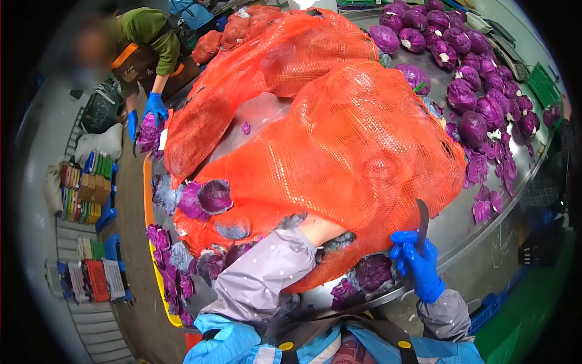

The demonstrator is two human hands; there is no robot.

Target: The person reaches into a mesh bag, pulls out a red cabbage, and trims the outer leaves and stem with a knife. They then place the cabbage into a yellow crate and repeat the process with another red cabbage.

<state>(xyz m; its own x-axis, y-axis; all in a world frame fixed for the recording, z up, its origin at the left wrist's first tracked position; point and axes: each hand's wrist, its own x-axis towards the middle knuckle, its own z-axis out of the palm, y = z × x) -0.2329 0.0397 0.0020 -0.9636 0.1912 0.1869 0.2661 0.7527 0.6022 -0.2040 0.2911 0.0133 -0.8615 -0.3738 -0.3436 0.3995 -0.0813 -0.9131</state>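
My left arm, in a pale lavender sleeve (260,273), reaches under the edge of a large orange-red mesh bag (315,164). Its bare wrist (321,230) shows at the bag's edge; the hand and its fingers are hidden by the netting. In a blue glove, my right hand (419,267) is closed around a knife (422,221), the dark blade pointing up beside the bag's right edge. Loose purple cabbage leaves (373,272) lie between my arms along the table's near edge. More cabbage leaves (215,197) rest to the left of the bag.
Many trimmed red cabbages (476,109) are piled at the right of the metal table (448,176). Other filled mesh bags (248,27) lie at the back. A co-worker's gloved hands (156,108) hold a cabbage (148,134) at the left. A yellow bin edge (150,206) borders the table.
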